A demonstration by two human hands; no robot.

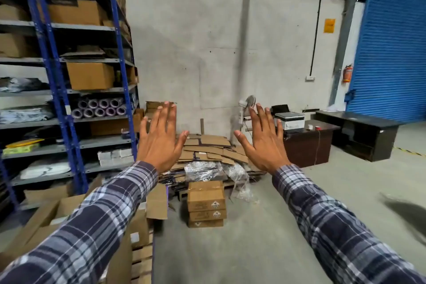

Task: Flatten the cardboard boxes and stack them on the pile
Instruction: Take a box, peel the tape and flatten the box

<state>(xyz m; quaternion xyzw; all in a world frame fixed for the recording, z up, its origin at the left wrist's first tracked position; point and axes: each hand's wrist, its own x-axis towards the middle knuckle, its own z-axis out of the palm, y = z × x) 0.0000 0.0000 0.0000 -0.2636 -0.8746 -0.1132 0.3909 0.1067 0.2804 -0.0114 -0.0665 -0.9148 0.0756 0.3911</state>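
while hands [212, 140] raised, pile [207, 150] beyond

One wide-angle view only — worn on the person's head, facing forward and slightly down across the concrete floor [253, 249] toward the grey back wall [207, 41]. Both outstretched forearms rise from the bottom edge, close to the lens — the blue shelving [57, 90] at left bows outward.

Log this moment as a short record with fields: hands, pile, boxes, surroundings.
left hand: raised, fingers straight, holds nothing
right hand: raised, fingers straight, holds nothing
pile of flattened cardboard: on the floor by the wall, plastic wrap on its near side
stacked boxes: closed, in front of the pile
shelving: left, holds boxes and rolls
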